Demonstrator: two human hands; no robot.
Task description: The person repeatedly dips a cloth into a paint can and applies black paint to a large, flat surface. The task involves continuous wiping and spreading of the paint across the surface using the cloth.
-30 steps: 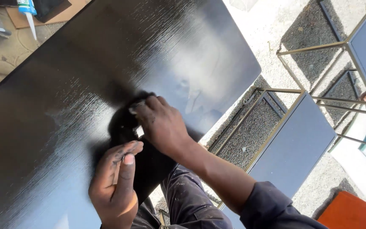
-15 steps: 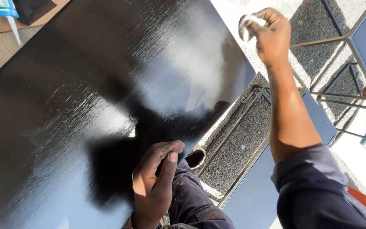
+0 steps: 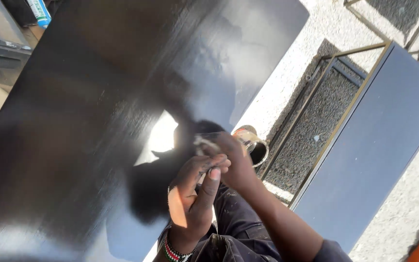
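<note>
We have one view only, from the head-worn camera. It looks steeply down and slightly forward, close above the black tabletop (image 3: 88, 111), which fills the left and far part. Gravel ground (image 3: 316, 131) lies to the right; the hands sit near, at lower centre.

Big glossy black surface (image 3: 98, 97) fills my view, sun glare at centre. My left hand (image 3: 192, 196) rests at its 5 o'clock edge. Sealant tube (image 3: 39, 11) at 11 o'clock. Gravel floor (image 3: 316, 131) beyond, 3 o'clock.
</note>
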